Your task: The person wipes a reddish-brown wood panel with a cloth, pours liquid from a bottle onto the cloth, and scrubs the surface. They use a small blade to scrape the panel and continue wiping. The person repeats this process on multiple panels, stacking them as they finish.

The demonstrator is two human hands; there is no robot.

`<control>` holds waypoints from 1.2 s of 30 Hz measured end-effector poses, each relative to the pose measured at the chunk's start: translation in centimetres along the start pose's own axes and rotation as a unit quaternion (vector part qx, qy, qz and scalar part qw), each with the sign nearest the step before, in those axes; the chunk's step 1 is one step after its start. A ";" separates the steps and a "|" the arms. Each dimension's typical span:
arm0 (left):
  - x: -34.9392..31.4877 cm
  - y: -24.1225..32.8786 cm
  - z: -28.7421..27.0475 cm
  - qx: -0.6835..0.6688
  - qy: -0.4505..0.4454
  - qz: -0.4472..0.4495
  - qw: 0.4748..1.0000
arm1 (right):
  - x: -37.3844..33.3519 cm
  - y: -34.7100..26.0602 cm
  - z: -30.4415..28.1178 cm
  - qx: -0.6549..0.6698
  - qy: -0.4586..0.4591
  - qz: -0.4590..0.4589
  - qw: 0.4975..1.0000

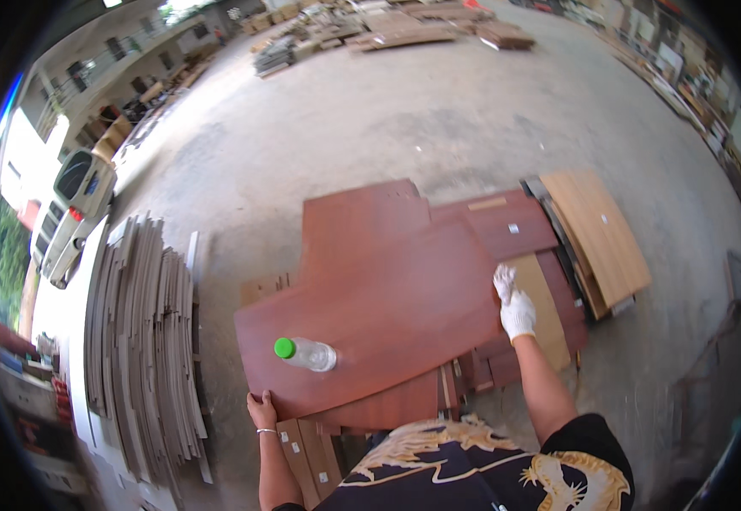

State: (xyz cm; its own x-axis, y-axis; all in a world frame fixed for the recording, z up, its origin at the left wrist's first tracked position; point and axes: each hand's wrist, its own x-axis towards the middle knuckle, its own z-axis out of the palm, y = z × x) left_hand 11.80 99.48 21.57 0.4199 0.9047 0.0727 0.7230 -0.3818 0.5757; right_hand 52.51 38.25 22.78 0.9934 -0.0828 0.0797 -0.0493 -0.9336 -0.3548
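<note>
Large red-brown panel sits on top of the board stack, right in front of the person; its near edge faces the body.

Left hand, bare, is at the panel's near-left corner: 2 digits show, bent over the rim. Underside hidden, so can't tell if it's a real pinch or just contact. Right hand, white-gloved, is at the panel's right end, toward the near-right corner. Its fingers look bunched; can't tell if the white lump ahead of it is a rag or the glove itself, nor whether it pinches the panel.

Clear bottle with a green cap is on the panel, near its left end. Can't tell if it's upright.

My read: step is working the panel with 1 hand at each end. To do it well:
- Press the left corner steady so the panel can't skate on the stack.
- Clear the bottle before any tilt; surface looks slick.
- Match height at both ends.
- Bare left fingers: stay out of the gap below, mind splinters; a 2nd glove would help.
</note>
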 end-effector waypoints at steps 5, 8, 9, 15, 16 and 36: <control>-1.7 1.7 -0.2 0.044 -0.061 0.044 0.996 | -4.0 3.4 -3.3 0.111 -0.022 0.138 0.984; -4.1 5.3 -0.3 -0.107 -0.115 0.199 0.967 | -7.0 5.4 -4.6 0.356 0.065 0.281 0.889; -5.9 9.2 1.2 -0.185 -0.174 0.223 0.941 | -7.7 9.3 -4.5 0.413 0.155 0.264 0.858; -3.5 15.2 3.0 -0.297 -0.266 0.243 0.884 | -14.4 1.3 -7.4 0.857 0.056 0.214 0.465; -3.1 16.2 3.4 -0.299 -0.274 0.237 0.883 | -15.6 -1.2 -7.8 0.865 0.009 0.199 0.461; -4.2 41.5 2.7 0.105 -0.128 0.717 0.677 | -13.5 -15.4 -4.0 0.861 -0.238 0.118 0.434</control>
State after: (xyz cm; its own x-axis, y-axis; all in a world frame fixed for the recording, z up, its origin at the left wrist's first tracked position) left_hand 41.52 79.34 42.90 0.8344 -0.4773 0.2757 -0.4783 -0.8755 -0.0683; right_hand 39.47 52.36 30.87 0.9106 0.3592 -0.2045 -0.4126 0.7595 -0.5029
